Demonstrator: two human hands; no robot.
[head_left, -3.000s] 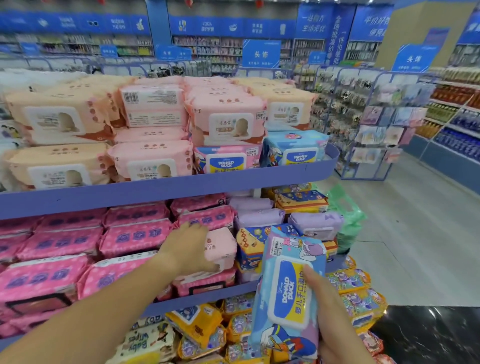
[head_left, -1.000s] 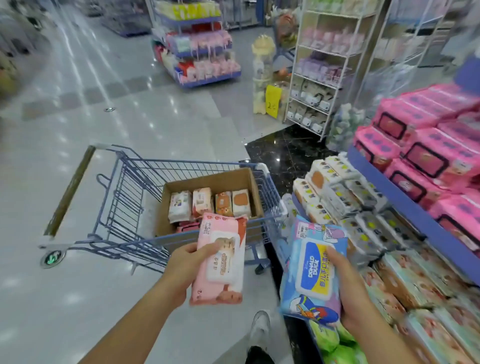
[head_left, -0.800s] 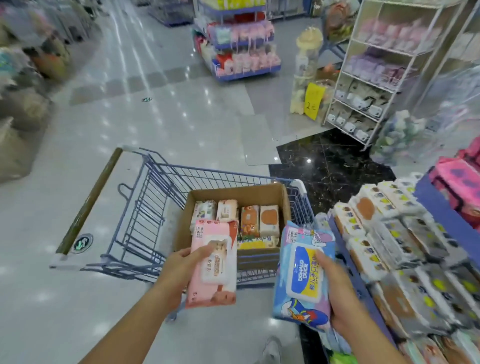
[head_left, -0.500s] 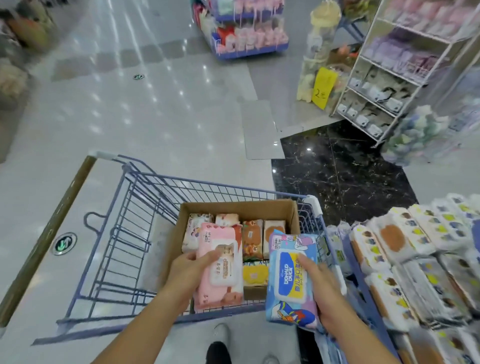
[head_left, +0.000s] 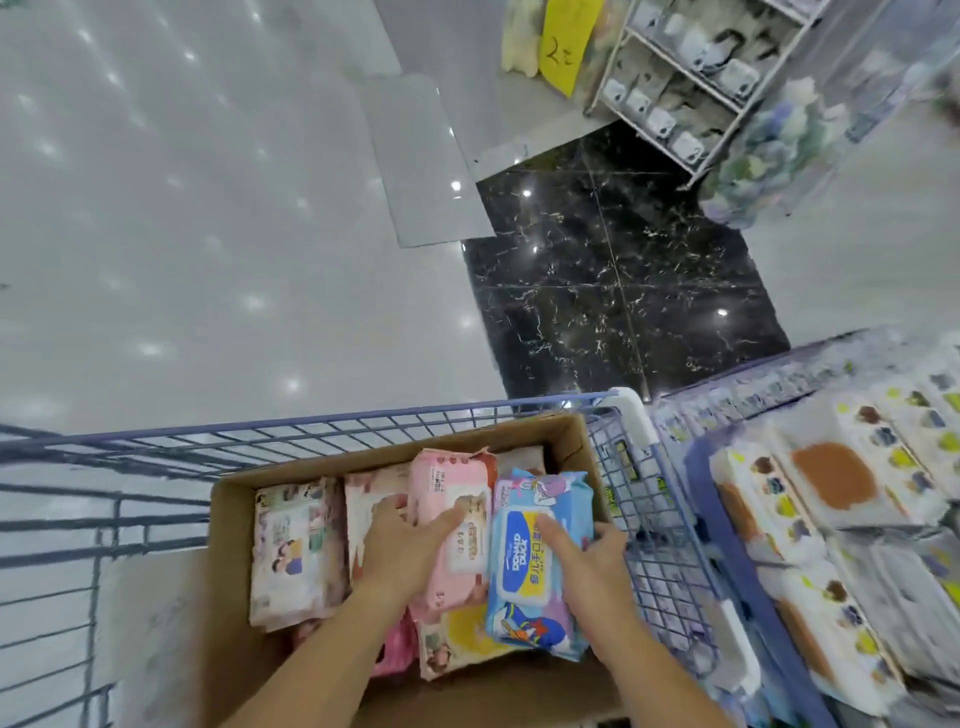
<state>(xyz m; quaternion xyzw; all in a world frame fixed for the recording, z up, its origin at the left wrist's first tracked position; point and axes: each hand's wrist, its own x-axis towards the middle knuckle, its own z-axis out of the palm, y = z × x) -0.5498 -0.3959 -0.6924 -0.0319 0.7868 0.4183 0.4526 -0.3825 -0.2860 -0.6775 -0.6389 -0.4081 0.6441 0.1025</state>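
Observation:
A blue wire shopping cart (head_left: 363, 423) carries an open cardboard box (head_left: 234, 519) with several packs of wet wipes inside. My left hand (head_left: 405, 551) holds a pink wipes pack (head_left: 452, 525), thumb on its face, low inside the box over the other packs. My right hand (head_left: 592, 566) holds a blue Donald Duck wipes pack (head_left: 535, 566), thumb on its label and fingers behind its right edge, beside the pink one at the box's right side. A white-and-pink pack (head_left: 296, 551) lies at the box's left.
A blue shelf (head_left: 727, 561) loaded with white wipes packs (head_left: 831, 483) stands close on the cart's right. A white wire rack (head_left: 691, 78) with small goods and a yellow price sign (head_left: 563, 47) stand at the far end. Glossy grey floor and a black marble patch (head_left: 613, 280) lie beyond the cart.
I turned from the shelf to the cart with one pack in each hand. Over the last second both hands moved forward and down, bringing the two packs into the box.

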